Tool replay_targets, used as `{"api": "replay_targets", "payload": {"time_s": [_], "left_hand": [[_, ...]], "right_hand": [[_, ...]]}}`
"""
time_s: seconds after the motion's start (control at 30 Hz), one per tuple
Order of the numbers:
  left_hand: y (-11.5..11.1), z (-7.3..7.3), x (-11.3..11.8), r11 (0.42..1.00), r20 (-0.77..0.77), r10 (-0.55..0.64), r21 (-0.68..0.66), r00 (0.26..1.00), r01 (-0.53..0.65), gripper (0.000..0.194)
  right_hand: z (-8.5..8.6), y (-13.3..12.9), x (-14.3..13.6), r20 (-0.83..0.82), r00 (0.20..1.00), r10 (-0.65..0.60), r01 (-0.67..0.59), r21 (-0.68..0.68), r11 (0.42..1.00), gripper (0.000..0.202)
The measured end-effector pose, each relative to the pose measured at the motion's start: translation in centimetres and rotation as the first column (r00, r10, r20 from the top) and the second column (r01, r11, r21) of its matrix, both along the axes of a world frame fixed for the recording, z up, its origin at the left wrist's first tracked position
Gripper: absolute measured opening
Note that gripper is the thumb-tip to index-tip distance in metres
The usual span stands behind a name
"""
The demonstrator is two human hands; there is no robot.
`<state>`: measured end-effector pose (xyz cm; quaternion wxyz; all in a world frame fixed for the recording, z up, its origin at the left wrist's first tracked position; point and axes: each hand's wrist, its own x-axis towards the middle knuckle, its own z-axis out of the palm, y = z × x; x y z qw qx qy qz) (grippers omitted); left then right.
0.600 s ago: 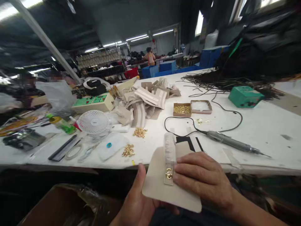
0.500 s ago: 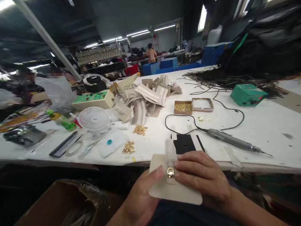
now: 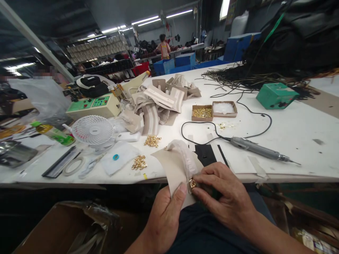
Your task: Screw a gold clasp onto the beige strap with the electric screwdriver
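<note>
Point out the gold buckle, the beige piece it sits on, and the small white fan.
gold buckle (image 3: 192, 183), head view, on its metal face between the fingertips.
beige piece (image 3: 169, 164), head view, on its bare upper area.
small white fan (image 3: 93, 130), head view, on the round grille.

Your fingers (image 3: 203, 181) sit below the near edge of the white table (image 3: 296, 141), over your lap, with open air to their right. Left and below them, a cardboard box (image 3: 60, 229) with crumpled plastic blocks the low route. Straight ahead of your fingertips lie black cut pieces (image 3: 205, 153) on the table edge. Beyond and to the right, the electric hand tool (image 3: 254, 148) and its black cord (image 3: 254, 120) cross the path. Ahead and left, heaps of gold buckles (image 3: 139, 163), a white pouch (image 3: 118, 162) and a small fan (image 3: 92, 131) crowd the surface. Far right of the tool, you have bare tabletop.
</note>
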<state>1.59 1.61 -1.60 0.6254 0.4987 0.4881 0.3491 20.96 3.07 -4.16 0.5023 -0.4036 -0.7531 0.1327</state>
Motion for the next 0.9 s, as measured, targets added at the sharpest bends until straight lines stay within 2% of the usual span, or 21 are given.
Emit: {"api": "replay_targets", "payload": {"time_s": [0.13, 0.23, 0.37, 0.47, 0.67, 0.9], "left_hand": [[-0.1, -0.4, 0.3, 0.992, -0.132, 0.013, 0.123, 0.991, 0.003, 0.044], [-0.1, -0.8, 0.4, 0.979, -0.207, 0.033, 0.202, 0.978, 0.01, 0.044], [0.0, -1.2, 0.6, 0.979, -0.209, 0.051, 0.203, 0.977, -0.007, 0.045], [0.1, -1.1, 0.7, 0.985, -0.161, 0.077, 0.163, 0.984, -0.05, 0.044], [0.4, -0.3, 1.1, 0.994, -0.052, 0.109, 0.036, 0.993, -0.108, 0.046], [0.5, -0.7, 1.1, 0.995, -0.057, 0.096, 0.003, 0.994, -0.096, 0.049]], "right_hand": [[0.0, -0.2, -0.5, -0.05, 0.998, -0.045, 0.039, -0.112, 0.993, 0.018], [0.1, -0.1, -0.8, -0.114, 0.992, -0.044, 0.017, -0.233, 0.972, 0.017], [0.3, 0.2, -1.0, -0.2, 0.979, -0.029, -0.045, -0.354, 0.934, 0.019], [0.1, 0.5, -0.7, -0.189, 0.981, 0.032, -0.094, -0.329, 0.94, 0.019], [-0.3, 1.1, 0.6, -0.046, 0.983, 0.177, -0.182, -0.153, 0.971, 0.007], [-0.2, 1.0, 0.5, -0.095, 0.98, 0.176, -0.192, -0.206, 0.96, 0.01]]}}
